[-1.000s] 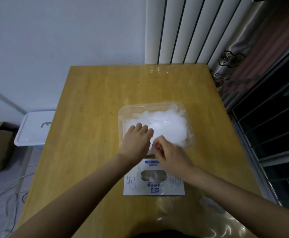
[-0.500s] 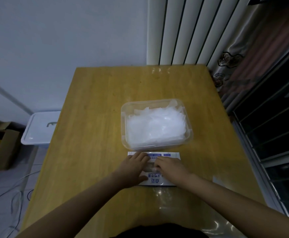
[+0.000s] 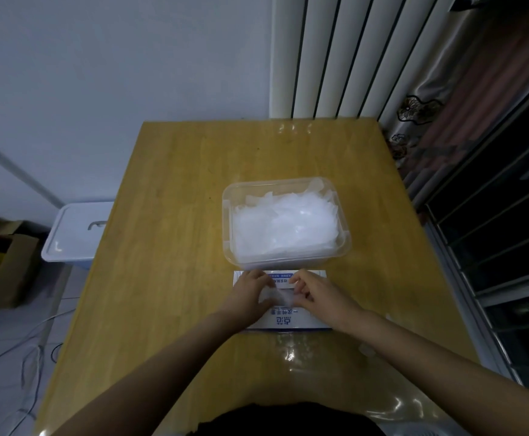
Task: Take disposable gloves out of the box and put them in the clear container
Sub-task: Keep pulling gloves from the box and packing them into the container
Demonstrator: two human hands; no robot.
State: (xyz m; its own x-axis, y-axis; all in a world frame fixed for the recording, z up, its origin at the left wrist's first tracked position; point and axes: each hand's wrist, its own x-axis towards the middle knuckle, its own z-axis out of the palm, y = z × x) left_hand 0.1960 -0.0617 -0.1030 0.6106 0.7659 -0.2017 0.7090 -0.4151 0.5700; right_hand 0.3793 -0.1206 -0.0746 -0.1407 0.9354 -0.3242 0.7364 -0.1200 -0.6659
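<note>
A flat white glove box (image 3: 283, 320) with blue print lies on the wooden table (image 3: 168, 247), just in front of the clear container (image 3: 230, 247). The container is heaped with thin translucent gloves (image 3: 285, 228). Both hands are over the box's opening. My left hand (image 3: 249, 294) and my right hand (image 3: 320, 294) pinch a crumpled translucent glove (image 3: 277, 295) between them, just above the box. The box's opening is hidden under the hands and glove.
A white lidded bin (image 3: 74, 231) stands on the floor left of the table, beside a cardboard box (image 3: 2, 265). Cables lie on the floor at the lower left. A radiator stands behind the table, a curtain and dark window frames to the right.
Both hands came back from the container to the box, reached its opening, and now lift a glove out of it.
</note>
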